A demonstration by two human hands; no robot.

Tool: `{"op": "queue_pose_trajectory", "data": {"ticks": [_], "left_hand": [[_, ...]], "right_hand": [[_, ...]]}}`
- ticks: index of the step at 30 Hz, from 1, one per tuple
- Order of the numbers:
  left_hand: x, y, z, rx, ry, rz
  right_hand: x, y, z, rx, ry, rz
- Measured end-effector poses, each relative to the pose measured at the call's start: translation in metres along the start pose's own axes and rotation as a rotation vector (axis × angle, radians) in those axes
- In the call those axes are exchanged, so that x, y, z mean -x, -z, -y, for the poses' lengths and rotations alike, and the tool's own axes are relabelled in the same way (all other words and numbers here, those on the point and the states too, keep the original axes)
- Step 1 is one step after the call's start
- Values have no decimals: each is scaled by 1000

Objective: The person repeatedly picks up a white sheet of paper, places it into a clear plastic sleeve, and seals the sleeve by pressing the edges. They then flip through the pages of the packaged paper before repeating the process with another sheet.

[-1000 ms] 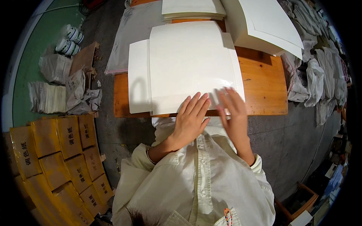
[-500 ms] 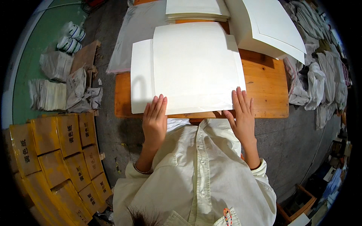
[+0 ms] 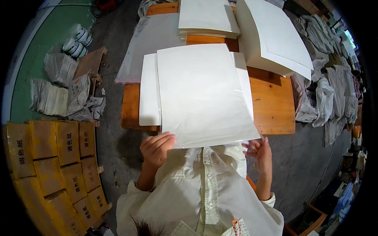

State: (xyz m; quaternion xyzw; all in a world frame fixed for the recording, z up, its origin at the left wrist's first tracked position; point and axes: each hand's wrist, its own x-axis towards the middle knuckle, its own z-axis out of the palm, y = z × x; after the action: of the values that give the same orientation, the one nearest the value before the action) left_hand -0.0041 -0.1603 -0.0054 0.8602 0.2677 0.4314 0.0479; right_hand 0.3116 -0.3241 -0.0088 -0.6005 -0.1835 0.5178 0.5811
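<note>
One white rectangular sheet in clear plastic (image 3: 201,90) had slid nearer, overhanging the brown wooden surface (image 3: 275,106). The left hand (image 3: 155,149), flat before, had its fingers closed on the near-left corner; whether the right hand (image 3: 260,151) gripped the near-right corner was unclear.

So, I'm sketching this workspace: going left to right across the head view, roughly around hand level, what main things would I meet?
Cardboard boxes, left hand, white paper in clear plastic, right hand, pile of pale bags.
</note>
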Motion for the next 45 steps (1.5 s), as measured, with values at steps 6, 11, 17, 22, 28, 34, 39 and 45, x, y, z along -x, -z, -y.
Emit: {"op": "queue_pose_trajectory", "data": {"ticks": [6, 11, 17, 22, 28, 34, 39, 45], "left_hand": [[12, -1, 7, -54, -24, 105], [-2, 2, -1, 21, -78, 71], [13, 4, 3, 177, 80, 2], [14, -9, 18, 248, 342, -221], [-19, -27, 31, 6, 309, 185], [0, -36, 43, -73, 323, 362], [-5, -41, 40, -67, 286, 332], [-1, -37, 42, -87, 316, 331]], "right_hand": [[-9, -28, 34, -35, -204, 411], [-20, -79, 32, -49, -323, 269], [-12, -75, 62, -29, -157, 104], [-46, -118, 107, -297, 110, 133], [-193, -193, 165, -280, 359, 318], [-365, -210, 180, -521, 206, 340], [-459, -152, 135, -294, 59, 169], [-464, -160, 126, -99, -60, 9]]}}
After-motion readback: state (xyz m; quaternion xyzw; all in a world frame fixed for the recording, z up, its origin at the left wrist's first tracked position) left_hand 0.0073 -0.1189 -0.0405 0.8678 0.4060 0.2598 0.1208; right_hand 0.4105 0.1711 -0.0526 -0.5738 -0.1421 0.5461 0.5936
